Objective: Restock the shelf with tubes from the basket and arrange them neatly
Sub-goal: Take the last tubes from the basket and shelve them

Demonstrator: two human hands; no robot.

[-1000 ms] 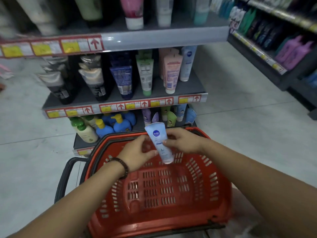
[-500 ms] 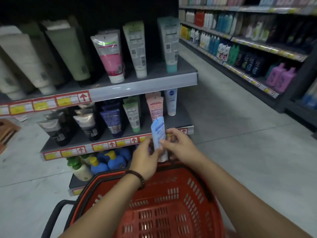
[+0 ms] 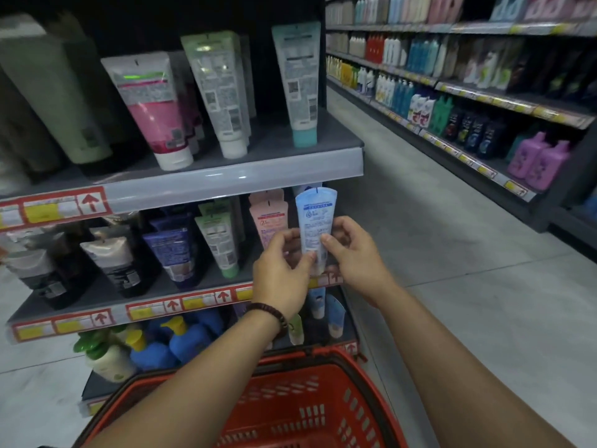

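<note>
Red plastic fills the bottom of the view: the basket (image 3: 323, 355) stands closest to the person, and both bare forearms reach forward over it. The left wrist wears a dark bead bracelet (image 3: 272, 313). The left hand (image 3: 281, 279) is raised with the palm turned away, and its thumb and curled fingers pinch the lower left side of a tube (image 3: 316, 221). The right hand (image 3: 355, 257) is at the same height; its thumb lies on the front of the tube and its fingers curl behind the right edge. So both hands grip the one tube.

Half a second ago the tube was lower, in front of the price strip and just above the basket. One second ago it was over the basket with its logo toward the camera. Now it is up at the level of the middle shelf (image 3: 97, 295).

The tube is pale blue with small white print. It is upright, with the flat crimped end at the top; the lower end is mostly hidden by the fingers. It is in front of the right end of the middle shelf, just beside a pink tube (image 3: 269, 215), and its top comes just under the upper shelf (image 3: 226, 185). Far to the right, long shelves (image 3: 468, 92) of bottles line the aisle.
</note>
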